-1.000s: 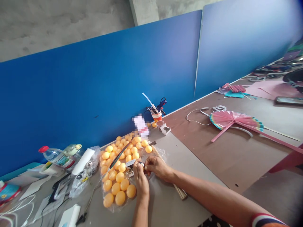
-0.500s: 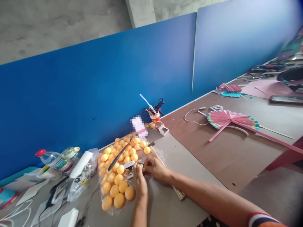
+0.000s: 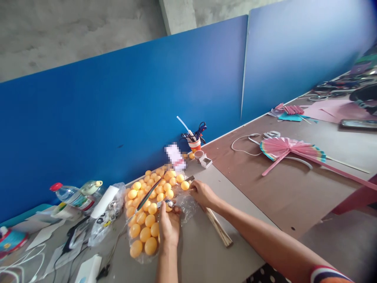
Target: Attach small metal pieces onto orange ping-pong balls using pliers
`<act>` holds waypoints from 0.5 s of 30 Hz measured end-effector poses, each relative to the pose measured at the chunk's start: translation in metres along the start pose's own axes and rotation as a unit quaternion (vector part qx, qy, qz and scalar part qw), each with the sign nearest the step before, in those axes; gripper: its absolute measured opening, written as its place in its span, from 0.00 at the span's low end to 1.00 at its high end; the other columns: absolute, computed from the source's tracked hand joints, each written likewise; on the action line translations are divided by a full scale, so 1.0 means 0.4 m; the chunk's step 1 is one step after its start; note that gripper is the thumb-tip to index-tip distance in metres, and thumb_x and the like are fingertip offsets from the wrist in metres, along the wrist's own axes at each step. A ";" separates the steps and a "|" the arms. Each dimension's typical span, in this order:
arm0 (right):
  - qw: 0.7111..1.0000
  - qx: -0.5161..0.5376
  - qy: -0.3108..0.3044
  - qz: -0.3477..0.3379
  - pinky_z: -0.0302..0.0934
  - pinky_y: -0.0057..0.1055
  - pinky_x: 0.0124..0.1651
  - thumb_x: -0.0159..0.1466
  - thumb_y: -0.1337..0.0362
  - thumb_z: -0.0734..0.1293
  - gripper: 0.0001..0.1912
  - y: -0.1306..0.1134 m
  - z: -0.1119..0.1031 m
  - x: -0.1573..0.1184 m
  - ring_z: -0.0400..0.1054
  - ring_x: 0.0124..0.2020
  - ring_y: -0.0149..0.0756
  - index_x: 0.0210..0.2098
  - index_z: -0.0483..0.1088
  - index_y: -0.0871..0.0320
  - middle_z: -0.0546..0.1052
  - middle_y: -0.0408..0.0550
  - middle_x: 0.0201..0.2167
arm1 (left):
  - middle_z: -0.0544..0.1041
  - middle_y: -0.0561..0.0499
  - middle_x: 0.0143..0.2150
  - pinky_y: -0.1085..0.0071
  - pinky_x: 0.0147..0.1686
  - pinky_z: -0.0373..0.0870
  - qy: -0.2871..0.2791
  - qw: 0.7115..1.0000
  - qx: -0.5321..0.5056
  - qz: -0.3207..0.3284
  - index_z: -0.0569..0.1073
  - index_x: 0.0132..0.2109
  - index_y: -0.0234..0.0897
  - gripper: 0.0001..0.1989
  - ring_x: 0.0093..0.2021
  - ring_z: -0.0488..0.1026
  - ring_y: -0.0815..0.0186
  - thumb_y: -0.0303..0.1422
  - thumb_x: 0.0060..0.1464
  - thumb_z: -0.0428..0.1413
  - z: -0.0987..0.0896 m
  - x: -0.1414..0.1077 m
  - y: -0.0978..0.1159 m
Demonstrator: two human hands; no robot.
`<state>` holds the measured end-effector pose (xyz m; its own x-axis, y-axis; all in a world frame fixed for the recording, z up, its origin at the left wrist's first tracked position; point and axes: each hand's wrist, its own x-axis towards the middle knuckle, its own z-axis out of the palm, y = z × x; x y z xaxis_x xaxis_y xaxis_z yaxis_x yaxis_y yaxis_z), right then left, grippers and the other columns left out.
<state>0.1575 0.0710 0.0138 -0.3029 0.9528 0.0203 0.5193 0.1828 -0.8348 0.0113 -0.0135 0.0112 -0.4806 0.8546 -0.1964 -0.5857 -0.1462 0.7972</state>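
My left hand (image 3: 170, 224) is closed round a small ball (image 3: 169, 204) that looks shiny silver on top and orange below. It sits over the right side of a clear plastic bag of orange ping-pong balls (image 3: 145, 234). My right hand (image 3: 204, 194) is to the right, fingers pinched together by the far end of a bundle of thin wooden sticks (image 3: 218, 228). A short dark strip (image 3: 191, 179) lies just beyond those fingertips; whether they grip anything is hidden. Crumpled clear plastic (image 3: 187, 206) is between the hands.
Behind the bag stand a paper cup of tools (image 3: 194, 145) and a small open white box (image 3: 205, 161). A pink paper fan (image 3: 290, 148) lies on the right. Bottles (image 3: 73, 196), a white roll (image 3: 104, 201) and cables (image 3: 26, 261) crowd the left, below the blue partition (image 3: 123, 106).
My right hand has left the left hand and moved right and away, to the far end of the sticks. The left hand has turned, exposing the silver-and-orange ball.
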 end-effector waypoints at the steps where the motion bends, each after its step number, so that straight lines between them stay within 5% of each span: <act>1: 0.998 -0.056 -0.015 0.000 0.56 0.29 0.39 0.60 0.71 0.65 0.05 -0.001 -0.001 -0.003 0.68 0.36 0.35 0.36 0.70 0.58 0.76 0.49 0.40 | 0.75 0.54 0.28 0.74 0.26 0.68 0.001 1.000 -0.008 -0.004 0.73 0.34 0.37 0.17 0.23 0.67 0.73 0.41 0.42 0.70 -0.002 0.001 0.000; 5: 0.979 -0.190 -0.073 0.007 0.59 0.33 0.44 0.64 0.63 0.65 0.15 -0.021 -0.011 -0.025 0.72 0.43 0.41 0.50 0.69 0.59 0.73 0.57 0.51 | 0.76 0.55 0.29 0.76 0.28 0.68 0.003 1.000 -0.009 -0.003 0.74 0.35 0.36 0.20 0.24 0.67 0.74 0.35 0.36 0.73 -0.004 0.001 -0.006; 15: 0.963 -0.252 -0.093 0.008 0.62 0.38 0.47 0.60 0.69 0.65 0.29 -0.013 -0.017 -0.024 0.73 0.48 0.48 0.61 0.62 0.58 0.74 0.61 0.52 | 0.78 0.54 0.33 0.75 0.28 0.67 -0.020 0.998 0.052 0.027 0.77 0.40 0.37 0.21 0.24 0.68 0.75 0.40 0.40 0.72 -0.001 -0.009 -0.015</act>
<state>0.1631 0.0625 0.0218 -0.4050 0.9054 -0.1276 0.8331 0.3079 -0.4594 0.0161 -0.0160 0.0069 -0.4820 0.8664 -0.1303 -0.4885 -0.1423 0.8609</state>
